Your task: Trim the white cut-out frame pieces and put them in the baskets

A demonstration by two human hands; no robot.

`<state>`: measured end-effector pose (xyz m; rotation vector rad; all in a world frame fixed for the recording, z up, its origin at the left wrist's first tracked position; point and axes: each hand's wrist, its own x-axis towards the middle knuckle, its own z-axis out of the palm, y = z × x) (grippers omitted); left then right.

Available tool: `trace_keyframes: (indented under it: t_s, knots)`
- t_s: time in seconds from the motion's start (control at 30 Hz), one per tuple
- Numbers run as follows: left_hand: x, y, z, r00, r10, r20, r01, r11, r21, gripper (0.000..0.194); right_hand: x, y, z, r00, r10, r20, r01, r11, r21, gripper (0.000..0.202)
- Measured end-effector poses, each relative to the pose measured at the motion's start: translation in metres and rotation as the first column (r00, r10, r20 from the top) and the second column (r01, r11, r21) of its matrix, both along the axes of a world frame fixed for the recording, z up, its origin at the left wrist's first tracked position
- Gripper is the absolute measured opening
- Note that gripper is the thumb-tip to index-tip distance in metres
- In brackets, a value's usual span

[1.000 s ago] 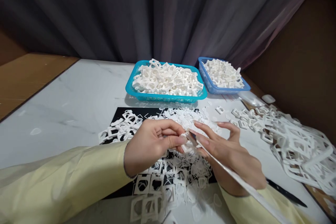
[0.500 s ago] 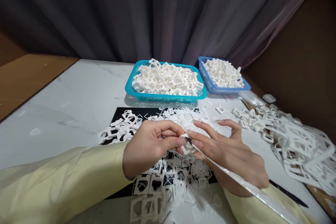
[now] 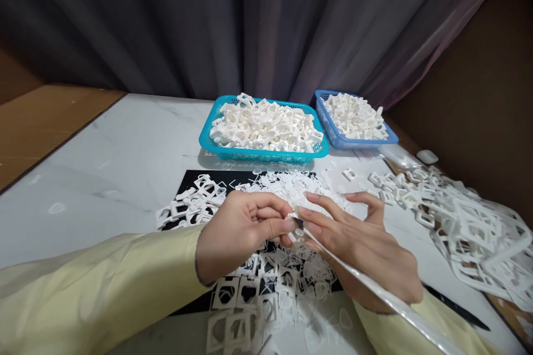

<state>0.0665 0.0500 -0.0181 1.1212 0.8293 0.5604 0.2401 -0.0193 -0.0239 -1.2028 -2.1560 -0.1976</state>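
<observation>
My left hand (image 3: 245,227) pinches a small white plastic frame piece (image 3: 295,234) between thumb and fingers, above the loose pieces. My right hand (image 3: 358,244) meets it there, thumb and index finger closed on a long, slim, glossy white tool (image 3: 375,283). That tool runs from the fingertips over the hand to the lower right, with a dark tip at the frame piece; its exact kind cannot be made out. The other right fingers are stretched out. Beneath both hands, white scraps (image 3: 287,183) and flat frame pieces (image 3: 237,291) cover part of a black mat (image 3: 194,177).
A teal basket (image 3: 266,154) heaped with white pieces stands behind the hands, beside a similarly filled blue basket (image 3: 366,143). On the right lie loose frames (image 3: 400,188) and a tangle of white strips (image 3: 478,244). A dark pointed object (image 3: 458,308) lies near my right sleeve.
The frame piece has tilted slightly between the fingers. My right hand and the white tool have shifted a little, while the left hand stays almost in place.
</observation>
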Motion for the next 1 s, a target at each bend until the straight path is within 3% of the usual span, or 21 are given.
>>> trace_keyframes:
  t_s: [0.2, 0.57, 0.83, 1.0]
  knots:
    - [0.0, -0.002, 0.002, 1.0, 0.003, -0.004, -0.003, 1.0, -0.015, 0.004, 0.0, 0.0, -0.001, 1.0, 0.006, 0.023, -0.005, 1.0, -0.024, 0.005]
    - [0.0, 0.001, -0.004, 0.998, -0.018, -0.053, 0.016, 0.999, -0.038, 0.007, -0.012, 0.001, 0.006, 0.997, -0.043, 0.067, 0.033, 0.99, 0.134, 0.014]
    - [0.002, 0.003, -0.008, 0.995, -0.025, -0.099, 0.022, 0.999, -0.039, 0.004, -0.005, -0.003, -0.012, 0.97, 0.102, 0.222, -0.132, 0.983, 0.125, 0.014]
    - [0.003, 0.004, -0.009, 0.996, 0.0, -0.091, -0.008, 0.997, -0.083, 0.004, -0.008, -0.003, -0.014, 0.959, 0.121, 0.258, -0.159, 0.979, 0.131, 0.022]
